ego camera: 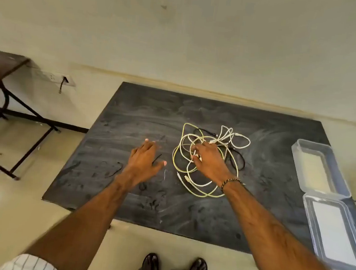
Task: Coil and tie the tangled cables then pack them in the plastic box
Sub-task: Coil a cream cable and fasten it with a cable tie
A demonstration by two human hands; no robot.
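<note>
I see the person wearing a white shirt with thin dark pinstripes, its short sleeves [29, 264] ending above bare forearms, a braided black-and-tan bracelet [230, 182] around the right wrist, and dark glossy shoes [198, 267] on both feet.

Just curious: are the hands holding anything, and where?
The right hand pinches a white cable amid the tangled pile. The left hand hovers open, holding nothing.
</note>
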